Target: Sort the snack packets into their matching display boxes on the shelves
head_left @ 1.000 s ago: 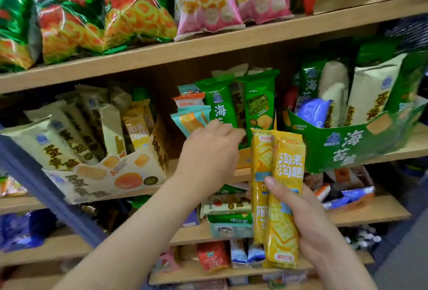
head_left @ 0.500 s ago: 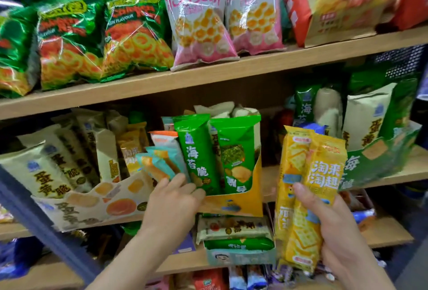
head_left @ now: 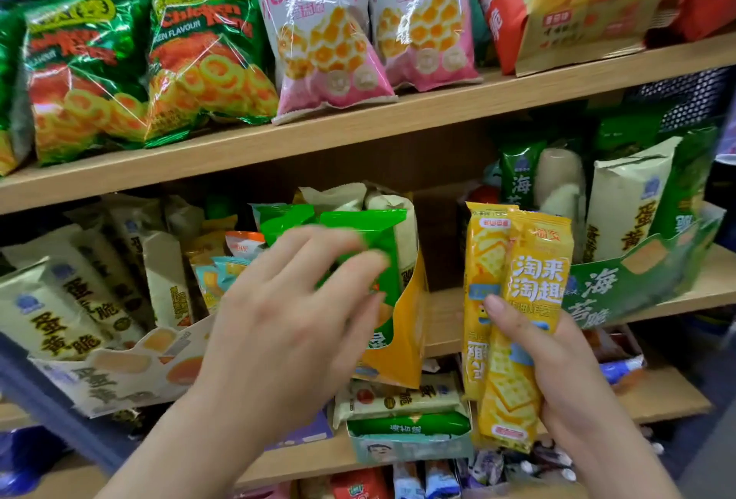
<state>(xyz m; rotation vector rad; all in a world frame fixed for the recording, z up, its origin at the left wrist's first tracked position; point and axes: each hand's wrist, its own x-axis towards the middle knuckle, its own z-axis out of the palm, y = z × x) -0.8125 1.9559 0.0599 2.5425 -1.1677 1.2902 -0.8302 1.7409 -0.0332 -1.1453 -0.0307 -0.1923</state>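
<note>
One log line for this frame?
left hand open before green packets; right hand holds two yellow cracker packets; not yet shelved

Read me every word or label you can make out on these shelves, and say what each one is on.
"Chicken" and "FLAVOUR": green ring-snack bag, top shelf.
"石头饼": pink-and-white bag, top shelf.
"淘来淘趣": yellow cracker packet.
"蛋黄脆": cream packet, left.
"海苔脆": green display box, right.
All smaller print is too blurred to read.
</note>
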